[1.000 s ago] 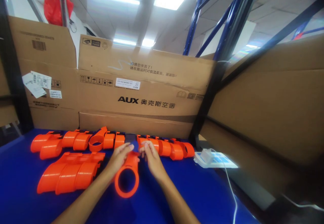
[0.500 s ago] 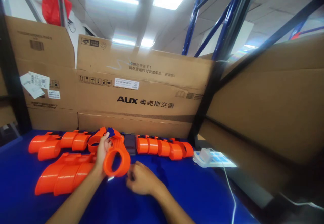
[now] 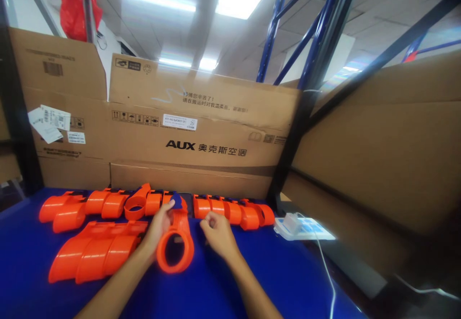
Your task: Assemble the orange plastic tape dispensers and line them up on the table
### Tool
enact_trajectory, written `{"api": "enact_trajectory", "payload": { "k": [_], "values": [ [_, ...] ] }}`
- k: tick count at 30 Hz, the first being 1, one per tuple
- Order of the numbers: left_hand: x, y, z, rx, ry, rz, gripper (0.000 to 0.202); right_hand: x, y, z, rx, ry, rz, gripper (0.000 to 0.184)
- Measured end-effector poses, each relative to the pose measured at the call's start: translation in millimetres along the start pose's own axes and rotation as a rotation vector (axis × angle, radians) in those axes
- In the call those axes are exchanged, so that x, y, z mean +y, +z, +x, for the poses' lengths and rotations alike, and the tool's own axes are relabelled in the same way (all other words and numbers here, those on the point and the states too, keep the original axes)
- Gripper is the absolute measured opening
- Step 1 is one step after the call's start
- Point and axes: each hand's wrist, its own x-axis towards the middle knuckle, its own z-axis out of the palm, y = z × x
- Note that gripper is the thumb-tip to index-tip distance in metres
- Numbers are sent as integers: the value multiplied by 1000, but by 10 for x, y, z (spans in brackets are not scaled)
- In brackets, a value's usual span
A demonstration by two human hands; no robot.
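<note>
My left hand point(image 3: 158, 230) grips an orange plastic piece with a large round ring point(image 3: 186, 249) at its lower end. A dark blue tab point(image 3: 176, 201) sits at its top, beneath my thumb. The ring hangs downward, its opening turned towards me. Just right of it is my right hand point(image 3: 220, 235), with curled fingers pressed together; whatever they may hold is hidden. Left of my left forearm lies a cluster of similar orange pieces point(image 3: 91, 259). More orange pieces point(image 3: 232, 212) stand in a row behind my right hand, and others point(image 3: 70, 213) at the back left.
A blue surface point(image 3: 288, 280) lies under everything. Cardboard point(image 3: 144, 160) walls off the back, and another cardboard panel point(image 3: 378, 165) the right. A white power strip point(image 3: 306, 228) with a plug and white cable point(image 3: 326, 271) lies at the right edge, near a dark metal post point(image 3: 288, 160).
The held orange piece has moved right and slightly down, its ring turning more towards me. My right hand has shifted right and up, away from it.
</note>
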Motion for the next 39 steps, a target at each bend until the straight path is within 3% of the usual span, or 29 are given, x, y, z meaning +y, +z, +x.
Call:
{"api": "enact_trajectory", "payload": {
  "k": [4, 8, 14, 20, 27, 39],
  "values": [
    [-76, -31, -28, -38, -99, 57, 32, -51, 1, 8, 64, 21, 240, 30],
    [-134, -60, 1, -52, -133, 64, 25, -162, -29, 23, 25, 22, 407, 40],
    [-172, -61, 31, -91, -76, 38, 20, -249, -1, -10, -69, 78, 515, 36],
    [-197, -95, -14, -36, -71, 157, 39, -268, 33, -67, -88, 119, 594, 31],
    [-194, -105, -37, -17, -44, 251, 40, -283, -11, -62, -137, 77, 596, 27],
    [-186, -101, -27, 6, 39, 246, 44, -324, -96, -58, -114, 7, 454, 41]
  ]
}}
